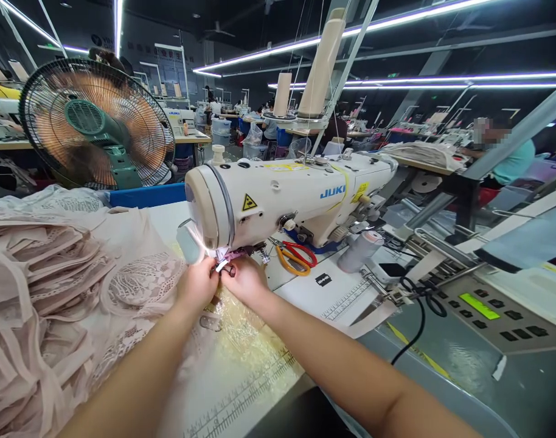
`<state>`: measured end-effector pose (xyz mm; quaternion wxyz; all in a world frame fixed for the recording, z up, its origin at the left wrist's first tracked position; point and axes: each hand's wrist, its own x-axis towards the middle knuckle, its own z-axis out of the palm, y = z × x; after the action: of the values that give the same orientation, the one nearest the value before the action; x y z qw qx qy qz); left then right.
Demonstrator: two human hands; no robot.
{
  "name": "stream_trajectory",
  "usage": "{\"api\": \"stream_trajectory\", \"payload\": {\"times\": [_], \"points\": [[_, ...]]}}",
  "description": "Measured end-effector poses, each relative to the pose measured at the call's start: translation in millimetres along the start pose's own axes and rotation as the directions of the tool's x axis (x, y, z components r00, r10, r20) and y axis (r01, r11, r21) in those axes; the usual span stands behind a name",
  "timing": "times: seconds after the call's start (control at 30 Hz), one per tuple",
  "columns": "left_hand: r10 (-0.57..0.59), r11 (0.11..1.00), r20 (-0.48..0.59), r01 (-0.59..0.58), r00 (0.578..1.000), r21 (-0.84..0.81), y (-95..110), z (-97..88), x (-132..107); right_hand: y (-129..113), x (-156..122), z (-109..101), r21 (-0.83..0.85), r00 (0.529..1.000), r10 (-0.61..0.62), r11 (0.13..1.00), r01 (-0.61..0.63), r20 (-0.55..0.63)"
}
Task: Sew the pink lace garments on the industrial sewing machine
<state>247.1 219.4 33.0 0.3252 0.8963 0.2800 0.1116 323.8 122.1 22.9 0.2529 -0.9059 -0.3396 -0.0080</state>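
Note:
A cream sewing machine (287, 194) stands on the white work table (323, 292). Both my hands meet under its needle end. My left hand (196, 285) is closed in a pinch on a small pale piece right at the presser foot (222, 263). My right hand (247, 281) is closed beside it, fingers pressed on the same spot. What the fingers pinch is too small to name. Pink lace fabric (141, 274) lies under and left of my left hand.
A big heap of pink lace garments (36, 304) fills the left. Orange-and-red scissors (296, 254) lie behind my right hand, a thread cone (359, 249) further right. A control panel (488, 307) sits at right. A fan (95, 125) stands back left. A person sits far right.

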Motion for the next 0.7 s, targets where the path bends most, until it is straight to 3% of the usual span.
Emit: {"api": "stream_trajectory", "payload": {"times": [0.17, 0.4, 0.63, 0.7], "points": [[0.004, 0.992, -0.046, 0.002, 0.999, 0.125, 1.5, 3.3, 3.1, -0.4, -2.7, -4.1, -0.02, 0.999, 0.014, 1.0, -0.013, 0.035], [-0.021, 0.986, -0.078, 0.033, 0.997, 0.162, 5.1, 5.8, 4.8, 1.0, -3.5, -11.1, 0.001, 0.995, -0.081, 0.997, 0.081, 0.064], [-0.064, 0.995, -0.066, 0.068, 0.996, 0.068, 6.9, 5.0, 3.2, 3.1, -3.6, -12.1, 0.027, 0.994, -0.072, 0.997, 0.07, 0.083], [-0.083, 0.996, -0.106, 0.078, 0.991, -0.052, 4.3, 3.7, 2.5, 4.1, -4.5, -13.8, 0.04, 0.993, -0.073, 0.997, 0.07, 0.087]]}}
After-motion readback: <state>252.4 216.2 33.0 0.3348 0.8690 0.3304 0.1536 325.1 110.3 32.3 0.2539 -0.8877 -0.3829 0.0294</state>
